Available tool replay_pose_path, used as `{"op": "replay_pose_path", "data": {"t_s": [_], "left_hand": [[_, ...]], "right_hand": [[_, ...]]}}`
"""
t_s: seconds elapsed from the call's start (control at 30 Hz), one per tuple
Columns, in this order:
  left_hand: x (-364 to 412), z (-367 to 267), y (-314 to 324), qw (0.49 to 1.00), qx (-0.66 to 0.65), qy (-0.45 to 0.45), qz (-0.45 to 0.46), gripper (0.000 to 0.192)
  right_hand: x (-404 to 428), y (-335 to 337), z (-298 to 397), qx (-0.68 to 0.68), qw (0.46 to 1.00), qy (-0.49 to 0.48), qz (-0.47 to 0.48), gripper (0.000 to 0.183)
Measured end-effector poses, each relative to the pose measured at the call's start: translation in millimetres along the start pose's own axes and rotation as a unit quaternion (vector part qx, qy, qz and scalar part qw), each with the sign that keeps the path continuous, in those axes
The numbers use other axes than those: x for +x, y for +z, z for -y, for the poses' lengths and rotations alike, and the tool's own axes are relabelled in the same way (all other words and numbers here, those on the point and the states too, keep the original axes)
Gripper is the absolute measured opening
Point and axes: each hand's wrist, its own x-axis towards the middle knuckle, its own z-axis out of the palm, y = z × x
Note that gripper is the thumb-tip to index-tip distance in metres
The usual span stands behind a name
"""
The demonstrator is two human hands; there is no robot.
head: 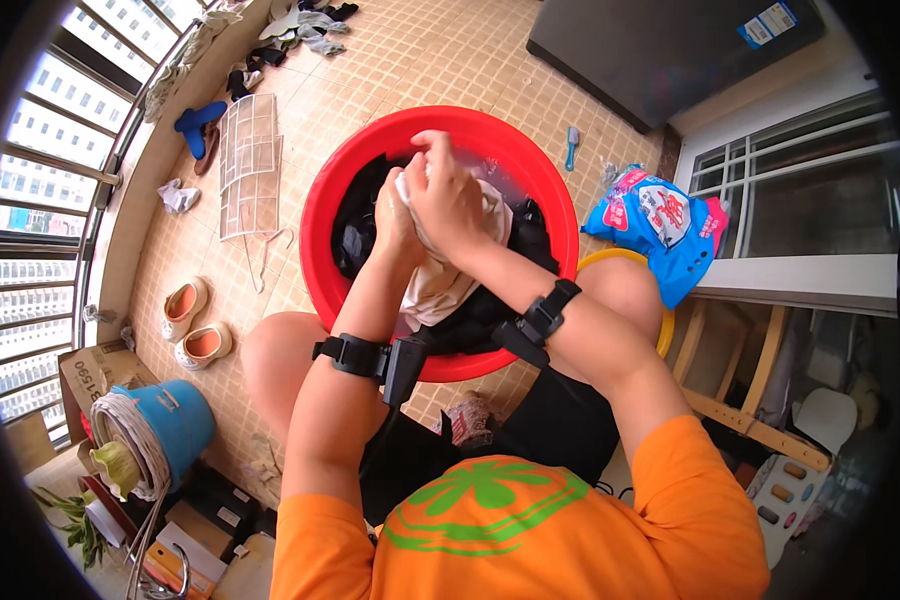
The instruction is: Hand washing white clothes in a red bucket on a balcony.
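Observation:
A red plastic basin [439, 118] stands on the floor between my knees, with water and dark wet clothes [469, 330] in it. Over the basin, both my hands press together around a bunched cream-white cloth [439, 289]. My left hand [396, 217] grips it from the left side. Against it from the right lies my right hand [446, 202], some of its fingers bent and raised. The cloth hangs down from the hands onto the dark clothes. Part of it is hidden between my palms.
Right of the basin sit a blue detergent bag [649, 217], a yellow basin rim [667, 337] and a small brush [571, 148]. A mesh rack [249, 169], clogs [202, 345] and a blue bucket [176, 416] are on the left. A dark appliance [630, 60] stands at the back right.

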Motion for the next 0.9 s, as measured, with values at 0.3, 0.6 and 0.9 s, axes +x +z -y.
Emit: {"op": "replay_pose_path", "data": {"t_s": [0.3, 0.6, 0.9], "left_hand": [[-0.1, 8.6, 6.2, 0.991, 0.13, 0.018, -0.009, 0.039], [37.1, 23.7, -42.1, 0.974, 0.124, 0.144, 0.125, 0.031], [6.6, -36.1, -0.5, 0.992, 0.001, 0.045, 0.114, 0.037]], "right_hand": [[29.0, -8.5, -28.0, -0.005, 0.997, 0.073, -0.037, 0.018], [-18.1, -7.9, 17.2, 0.001, 0.991, -0.129, 0.042, 0.016], [44.9, -27.7, -66.7, -0.028, 0.993, 0.111, 0.004, 0.045]]}}
